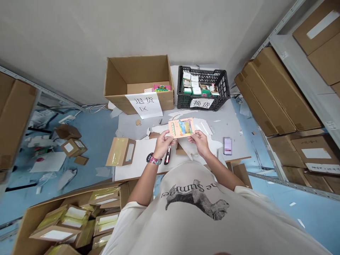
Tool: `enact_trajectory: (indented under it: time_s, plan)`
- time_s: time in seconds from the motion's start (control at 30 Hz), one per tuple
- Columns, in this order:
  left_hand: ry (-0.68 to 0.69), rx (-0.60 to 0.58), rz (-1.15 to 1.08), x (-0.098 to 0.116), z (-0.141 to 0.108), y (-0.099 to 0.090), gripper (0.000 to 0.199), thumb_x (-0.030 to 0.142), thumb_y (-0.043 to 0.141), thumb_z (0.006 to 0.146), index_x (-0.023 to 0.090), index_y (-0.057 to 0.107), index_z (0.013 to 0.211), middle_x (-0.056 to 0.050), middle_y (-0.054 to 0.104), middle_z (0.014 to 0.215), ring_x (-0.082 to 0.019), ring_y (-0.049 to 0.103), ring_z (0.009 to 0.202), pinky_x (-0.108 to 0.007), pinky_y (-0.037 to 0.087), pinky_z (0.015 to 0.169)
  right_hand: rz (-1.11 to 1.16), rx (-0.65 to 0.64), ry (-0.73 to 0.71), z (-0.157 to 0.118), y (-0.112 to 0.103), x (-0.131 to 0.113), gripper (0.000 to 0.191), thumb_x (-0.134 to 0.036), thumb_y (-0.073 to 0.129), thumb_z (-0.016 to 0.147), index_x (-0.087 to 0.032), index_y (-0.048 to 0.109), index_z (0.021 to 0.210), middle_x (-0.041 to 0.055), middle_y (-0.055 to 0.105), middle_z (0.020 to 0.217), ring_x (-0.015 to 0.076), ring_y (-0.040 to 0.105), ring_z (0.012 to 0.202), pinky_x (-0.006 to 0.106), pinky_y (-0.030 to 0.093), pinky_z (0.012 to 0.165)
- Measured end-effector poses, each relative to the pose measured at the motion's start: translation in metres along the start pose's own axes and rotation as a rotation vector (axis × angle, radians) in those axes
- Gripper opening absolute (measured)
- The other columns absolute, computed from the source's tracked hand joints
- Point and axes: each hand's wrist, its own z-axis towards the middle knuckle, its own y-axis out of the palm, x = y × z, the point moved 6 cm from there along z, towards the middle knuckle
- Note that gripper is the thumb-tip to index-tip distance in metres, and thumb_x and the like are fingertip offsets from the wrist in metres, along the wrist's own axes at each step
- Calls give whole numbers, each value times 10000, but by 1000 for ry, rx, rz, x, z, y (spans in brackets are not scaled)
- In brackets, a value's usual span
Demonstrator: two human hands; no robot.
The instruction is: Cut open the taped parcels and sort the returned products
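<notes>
Both my hands hold a flat, card-like orange package point(181, 127) with a colourful picture, raised over the table. My left hand point(163, 143) pinches its left end, and my right hand point(199, 142) grips the lower right corner. Just below my left hand lies a black and red utility knife point(167, 155). Under the package, partly hidden, an opened small cardboard box point(181, 147) stands near my body. To the left sits a small taped carton point(121, 151) with a white label.
A large open cardboard box point(117, 101) with a paper sign and a black plastic crate point(183, 101) of small boxes stand at the back. A phone point(227, 146) lies at right. A big carton point(28, 226) of parcels stands at lower left; shelves flank both sides.
</notes>
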Motion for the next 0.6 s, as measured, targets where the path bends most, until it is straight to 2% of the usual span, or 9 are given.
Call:
enact_trajectory:
  time_s: [0.17, 0.3, 0.37, 0.47, 0.6]
  plan:
    - [-105, 99, -2, 1, 24, -26, 632, 500, 951, 796, 181, 762, 1308, -21, 818, 809, -186, 785, 700, -298, 657, 693, -122, -115, 41, 10, 7, 8, 522, -677, 963, 755, -270, 737, 990, 44, 859, 916, 224, 787, 803, 383, 653, 814]
    - [-144, 221, -16, 22, 68, -57, 511, 407, 939, 820, 150, 792, 1237, -37, 814, 803, -156, 728, 659, -274, 608, 658, -162, -123, 48, 19, 2, 10, 480, -649, 931, 791, -268, 788, 1045, 52, 858, 957, 231, 790, 848, 414, 656, 881]
    - [-103, 280, 2, 44, 97, -75, 446, 362, 935, 851, 136, 792, 1208, -22, 794, 783, -134, 700, 643, -260, 596, 666, -165, -101, 33, 25, -5, 8, 465, -648, 910, 811, -268, 793, 1050, 59, 860, 973, 238, 797, 865, 420, 651, 890]
    - [10, 356, 53, 90, 148, -100, 349, 299, 869, 953, 113, 789, 1237, 4, 772, 780, -105, 652, 636, -257, 596, 693, -168, -52, 14, 32, -21, 4, 448, -630, 899, 820, -262, 792, 1052, 66, 859, 980, 244, 802, 871, 421, 640, 888]
    - [152, 458, 145, 153, 223, -125, 318, 366, 847, 1050, 117, 790, 1239, 35, 718, 742, -108, 616, 645, -316, 619, 747, -175, 21, 14, 34, -44, 1, 441, -614, 889, 843, -250, 793, 1074, 84, 864, 1010, 248, 805, 892, 429, 638, 904]
